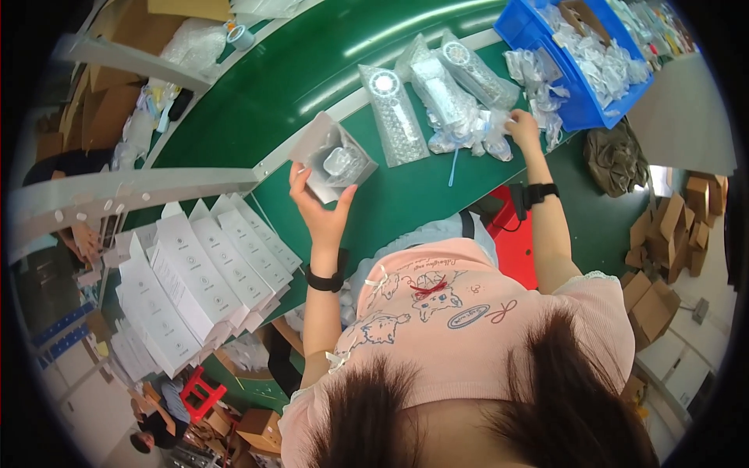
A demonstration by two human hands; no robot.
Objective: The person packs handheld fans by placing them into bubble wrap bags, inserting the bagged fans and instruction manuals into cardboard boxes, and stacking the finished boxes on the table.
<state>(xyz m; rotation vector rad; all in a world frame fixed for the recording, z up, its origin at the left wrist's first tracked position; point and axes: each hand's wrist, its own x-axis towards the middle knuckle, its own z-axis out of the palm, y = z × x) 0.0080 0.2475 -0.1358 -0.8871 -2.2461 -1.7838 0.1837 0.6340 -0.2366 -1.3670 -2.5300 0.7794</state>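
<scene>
My left hand [321,212] is wrapped round the side of an open white carton [314,142], tilted above the green table. Inside the carton sits a clear-wrapped item [339,162], its kind hard to make out. My right hand [524,129] has its fingers closed on a small clear plastic bag [498,145] at the right end of a pile of small bagged parts [460,142]. Between my hands lie bubble-wrap pouches, each with a round-faced white device showing through: one on the left [395,117], others beside it [438,87] [477,72]. A thin blue strap [452,168] sticks out of the pile.
A blue bin [574,104] full of small plastic bags stands at the far right. Rows of white cartons [187,269] stand at the left, below a metal rail [140,187]. A green conveyor [312,70] runs behind. A red stool [515,251] is under the table's right side.
</scene>
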